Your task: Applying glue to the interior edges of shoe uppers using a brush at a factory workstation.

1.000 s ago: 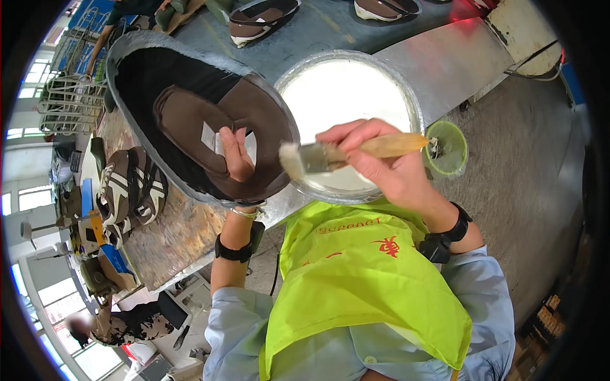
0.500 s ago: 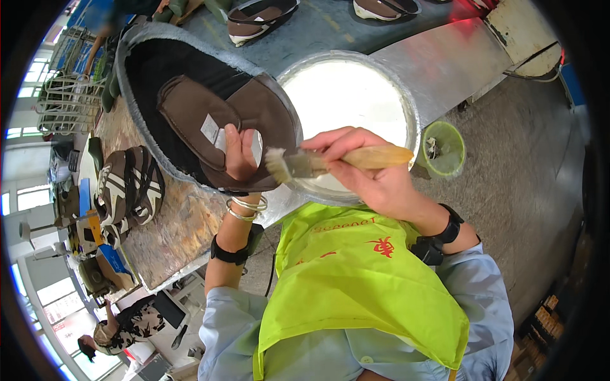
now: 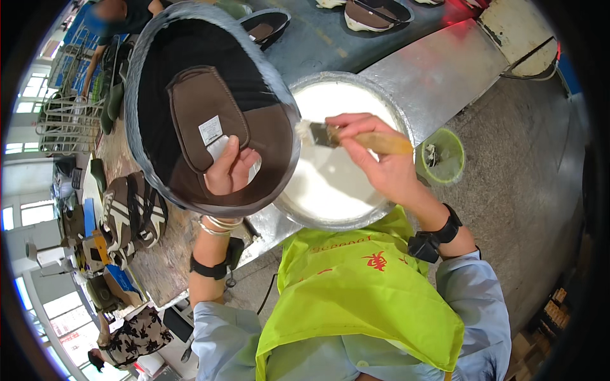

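My left hand (image 3: 232, 168) grips a dark brown shoe upper (image 3: 270, 130) at its collar opening, with thumb and fingers showing through the hole. The padded tongue (image 3: 206, 105) carries a white label, and the grey raw edge of the upper flares wide around a black lining. Pinched in my right hand (image 3: 391, 168) is a flat brush (image 3: 384, 143) with a wooden handle and a metal band. Its whitish bristles point left, close to the right edge of the upper; whether they touch it I cannot tell. Below both lies a round metal basin (image 3: 408, 114) of white liquid (image 3: 346, 184).
Left of me, brown-and-white shoes (image 3: 130, 209) stand on a worn table (image 3: 181, 267). More shoe uppers (image 3: 375, 16) rest on a dark blue surface at the far side. A green bin (image 3: 452, 159) is on the floor at right. Two other people are at the left.
The upper has swung to face me more squarely, its toe end rising. My left hand has shifted slightly left. The brush has moved up and right, away from the collar area.
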Motion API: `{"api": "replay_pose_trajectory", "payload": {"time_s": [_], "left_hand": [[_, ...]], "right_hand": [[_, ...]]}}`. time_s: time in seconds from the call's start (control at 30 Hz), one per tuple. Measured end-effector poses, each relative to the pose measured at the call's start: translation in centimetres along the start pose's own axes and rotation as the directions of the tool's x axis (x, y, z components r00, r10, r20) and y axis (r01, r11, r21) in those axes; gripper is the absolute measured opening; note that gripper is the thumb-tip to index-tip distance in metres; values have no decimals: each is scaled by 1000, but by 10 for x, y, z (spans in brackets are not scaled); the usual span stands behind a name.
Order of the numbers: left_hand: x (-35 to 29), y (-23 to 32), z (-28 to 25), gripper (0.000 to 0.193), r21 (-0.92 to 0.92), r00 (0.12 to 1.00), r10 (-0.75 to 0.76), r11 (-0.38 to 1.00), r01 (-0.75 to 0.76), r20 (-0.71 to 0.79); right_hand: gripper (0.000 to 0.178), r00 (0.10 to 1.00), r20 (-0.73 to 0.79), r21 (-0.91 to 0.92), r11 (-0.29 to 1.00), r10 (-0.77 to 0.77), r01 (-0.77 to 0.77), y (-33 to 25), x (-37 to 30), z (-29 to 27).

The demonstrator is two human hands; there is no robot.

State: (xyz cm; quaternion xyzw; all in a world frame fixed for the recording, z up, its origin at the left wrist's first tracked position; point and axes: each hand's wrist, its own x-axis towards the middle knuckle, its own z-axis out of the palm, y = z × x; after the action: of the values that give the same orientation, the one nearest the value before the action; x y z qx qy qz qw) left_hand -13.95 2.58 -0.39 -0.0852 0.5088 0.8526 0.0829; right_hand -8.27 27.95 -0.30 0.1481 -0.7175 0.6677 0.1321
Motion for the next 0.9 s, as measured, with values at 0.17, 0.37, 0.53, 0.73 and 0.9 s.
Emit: {"api": "replay_pose_trajectory", "payload": {"time_s": [0.17, 0.37, 0.53, 0.73, 0.9], "left_hand": [[110, 29, -48, 21, 134, 964, -171, 980, 146, 204], [259, 8, -81, 28, 190, 757, -505, 862, 471, 415], [296, -58, -69, 37, 542, 671, -648, 730, 415, 360], [324, -32, -50, 41, 875, 721, -671, 440, 200, 173], [344, -22, -76, 44, 702, 910, -409, 669, 246, 71]], "right_hand": [[10, 968, -209, 225, 970, 136, -88, 9, 16, -16], [11, 908, -263, 252, 931, 328, -263, 14, 13, -31], [10, 858, -313, 234, 908, 408, -347, 21, 15, -37], [9, 843, -318, 183, 901, 434, -395, 28, 25, -37], [9, 853, -320, 204, 910, 411, -362, 30, 31, -29]]}}
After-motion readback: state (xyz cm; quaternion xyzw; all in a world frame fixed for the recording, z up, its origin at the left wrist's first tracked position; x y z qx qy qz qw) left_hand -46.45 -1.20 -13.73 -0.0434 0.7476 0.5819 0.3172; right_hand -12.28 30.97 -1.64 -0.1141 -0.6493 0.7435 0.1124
